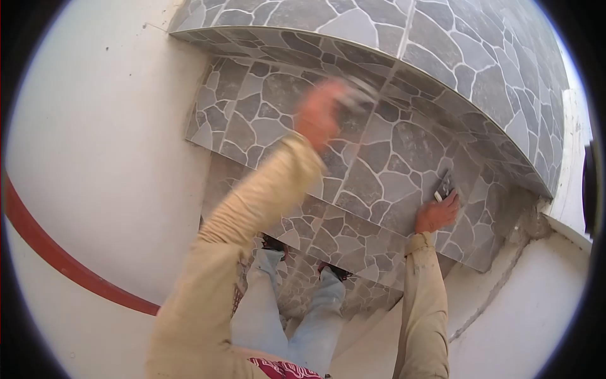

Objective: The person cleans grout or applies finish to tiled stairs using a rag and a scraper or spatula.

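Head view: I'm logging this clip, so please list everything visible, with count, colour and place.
tiled steps: several, grey stone-pattern tiles with pale joints, curving from top centre to lower centre
wall: one, white, left side
stripe: one, red, curved, low on the wall at left
ledge: one, white, right edge beside the steps
tool: one, dark with a light edge, against a step's tiled face at right; kind unclear
legs: two, pale blue trousers, standing on the lower steps, dark footwear
sleeves: two, beige, from bottom centre upward
left hand: one, blurred, raised over the step tiles at centre; holds something grey, too blurred to name
right hand: one, on the step at right, gripping the tool
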Available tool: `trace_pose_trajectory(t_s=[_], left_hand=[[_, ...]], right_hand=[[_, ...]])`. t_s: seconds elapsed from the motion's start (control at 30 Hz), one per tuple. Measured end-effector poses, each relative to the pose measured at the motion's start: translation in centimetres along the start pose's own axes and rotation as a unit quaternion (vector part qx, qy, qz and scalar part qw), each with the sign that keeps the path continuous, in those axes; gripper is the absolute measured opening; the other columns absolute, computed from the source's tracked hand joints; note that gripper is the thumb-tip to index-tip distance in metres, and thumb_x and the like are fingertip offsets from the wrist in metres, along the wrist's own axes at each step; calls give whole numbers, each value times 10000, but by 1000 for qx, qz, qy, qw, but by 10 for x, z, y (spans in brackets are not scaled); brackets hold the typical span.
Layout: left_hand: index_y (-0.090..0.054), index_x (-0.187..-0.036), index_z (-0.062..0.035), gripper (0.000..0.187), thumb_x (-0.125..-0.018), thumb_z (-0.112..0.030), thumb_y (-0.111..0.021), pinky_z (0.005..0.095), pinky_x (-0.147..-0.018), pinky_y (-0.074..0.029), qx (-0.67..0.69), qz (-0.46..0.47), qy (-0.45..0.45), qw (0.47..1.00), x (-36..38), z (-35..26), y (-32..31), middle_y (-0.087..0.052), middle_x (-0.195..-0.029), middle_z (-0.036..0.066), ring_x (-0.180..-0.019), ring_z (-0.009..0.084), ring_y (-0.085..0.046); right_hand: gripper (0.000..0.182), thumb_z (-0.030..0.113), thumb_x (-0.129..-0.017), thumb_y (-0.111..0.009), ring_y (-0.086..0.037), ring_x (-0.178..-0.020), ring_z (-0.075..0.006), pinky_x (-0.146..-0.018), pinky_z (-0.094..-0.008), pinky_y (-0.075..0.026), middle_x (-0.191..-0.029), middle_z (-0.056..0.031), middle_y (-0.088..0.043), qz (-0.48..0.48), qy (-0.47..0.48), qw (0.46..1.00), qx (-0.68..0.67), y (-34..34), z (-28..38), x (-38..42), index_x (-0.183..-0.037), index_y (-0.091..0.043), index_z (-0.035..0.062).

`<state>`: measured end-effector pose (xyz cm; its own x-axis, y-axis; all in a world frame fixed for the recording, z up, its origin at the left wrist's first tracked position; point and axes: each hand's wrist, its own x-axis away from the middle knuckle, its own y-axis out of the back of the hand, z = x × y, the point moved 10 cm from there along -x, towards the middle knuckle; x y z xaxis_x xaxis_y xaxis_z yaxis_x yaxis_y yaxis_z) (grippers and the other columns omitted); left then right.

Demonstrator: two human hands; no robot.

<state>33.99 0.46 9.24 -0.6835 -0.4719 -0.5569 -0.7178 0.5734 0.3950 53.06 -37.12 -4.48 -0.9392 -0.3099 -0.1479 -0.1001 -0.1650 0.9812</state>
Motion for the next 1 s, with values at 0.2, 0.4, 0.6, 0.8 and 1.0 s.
trace_pose_trajectory(t_s=[0.2,0.4,0.6,0.8,1.0], left_hand=[[-640,-1212,-72,426,-786,-69,-662,445,-1018,-473,-347,-81,459,814,67,196,115,-673,-1153,205,-1122,390,-633],[-654,-1240,-122,495,-783,50,-576,414,-1044,-462,211,332,146,908,58,-37,-229,-629,-1296,148,-1234,338,-579],[-653,-1220,-89,489,-791,137,-596,385,-1064,-477,74,-12,-24,997,-6,-32,21,-654,-1246,133,-1221,299,-596],[-555,-1347,-62,506,-841,-42,-557,449,-1020,-456,-393,-166,283,859,80,230,296,-630,-1239,194,-1158,394,-587],[-561,-1355,-101,492,-868,-162,-577,481,-1018,-462,-532,7,319,784,83,308,267,-548,-1417,160,-1249,410,-536]], right_hand=[[734,117,-796,-616,-340,-1409,-368,-1160,-519,-219,-1523,-180,-386,3,-9,1000,13,0,1,1,-1491,-382,74],[634,110,-831,-588,-435,-1336,-396,-1114,-506,-312,-1471,-184,-449,-54,64,991,-106,-8,-7,1,-1447,-445,60],[563,86,-855,-526,-491,-1277,-401,-1071,-508,-369,-1402,-176,-520,-74,59,995,12,15,14,7,-1415,-484,43],[630,68,-818,-537,-481,-1284,-394,-1060,-510,-373,-1426,-184,-496,-91,110,990,8,8,11,6,-1441,-452,41],[606,63,-821,-520,-500,-1252,-420,-1056,-514,-380,-1400,-202,-518,-103,128,986,6,15,20,9,-1423,-465,21]])
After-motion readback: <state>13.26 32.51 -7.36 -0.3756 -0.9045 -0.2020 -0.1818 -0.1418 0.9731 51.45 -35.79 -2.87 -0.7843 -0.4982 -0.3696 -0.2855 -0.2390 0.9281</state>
